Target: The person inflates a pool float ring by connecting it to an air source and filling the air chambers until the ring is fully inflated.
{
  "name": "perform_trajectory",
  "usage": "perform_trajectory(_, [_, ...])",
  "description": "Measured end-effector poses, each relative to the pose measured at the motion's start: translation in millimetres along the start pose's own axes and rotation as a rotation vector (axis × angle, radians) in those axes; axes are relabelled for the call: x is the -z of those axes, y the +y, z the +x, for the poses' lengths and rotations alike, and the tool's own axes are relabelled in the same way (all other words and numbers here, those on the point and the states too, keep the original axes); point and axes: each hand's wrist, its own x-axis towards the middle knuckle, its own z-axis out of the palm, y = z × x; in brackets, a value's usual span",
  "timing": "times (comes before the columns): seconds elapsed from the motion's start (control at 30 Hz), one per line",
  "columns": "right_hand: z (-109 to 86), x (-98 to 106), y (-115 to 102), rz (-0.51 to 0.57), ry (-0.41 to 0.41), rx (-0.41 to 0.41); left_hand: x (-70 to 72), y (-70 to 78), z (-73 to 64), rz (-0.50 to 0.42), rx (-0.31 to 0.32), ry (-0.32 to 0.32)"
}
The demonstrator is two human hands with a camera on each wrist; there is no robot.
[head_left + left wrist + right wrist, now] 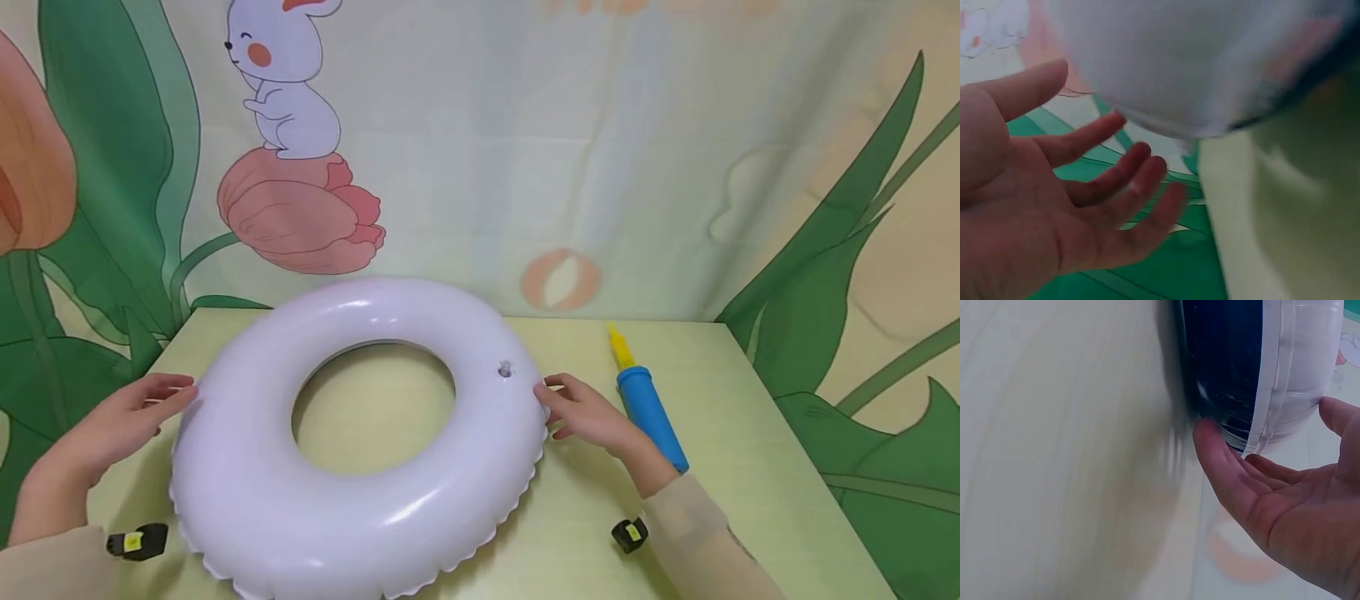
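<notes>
An inflated swim ring, white on top, lies on the table. Its underside shows dark blue in the right wrist view. A clear valve stands up on its right part. At the ring's left edge is my left hand, thumb and fingers spread, the fingertips close to the rim; whether they touch is unclear. My right hand is at the opposite edge. In the right wrist view its thumb touches the white side and a finger reaches the dark side, the fingers loosely extended.
Right of the ring lies a blue hand pump with a yellow nozzle, close beside my right forearm. The pale table ends at a printed backdrop with a rabbit and tulips. Black wrist cameras sit by both sleeves.
</notes>
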Motion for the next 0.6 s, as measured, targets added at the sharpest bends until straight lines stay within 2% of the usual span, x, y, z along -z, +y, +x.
perform_trajectory(0.07, [-1.7, 2.5, 1.8, 0.04, -0.005, -0.006, -4.9, -5.2, 5.2, -0.059, 0.049, -0.04])
perform_trajectory(0.17, [-2.6, 3.3, 1.7, 0.086, -0.028, 0.003, -7.7, -10.7, 7.5, -0.096, 0.097, -0.086])
perform_trajectory(0.4, [-3.5, 4.3, 1.1, 0.15, -0.035, 0.015, -7.8, -15.4, 9.0, -0.05, 0.095, -0.155])
perform_trajectory(0.6, [-3.7, 10.7, -2.7, 0.176, -0.005, -0.011, -9.6, -16.7, 10.9, -0.056, 0.065, -0.138])
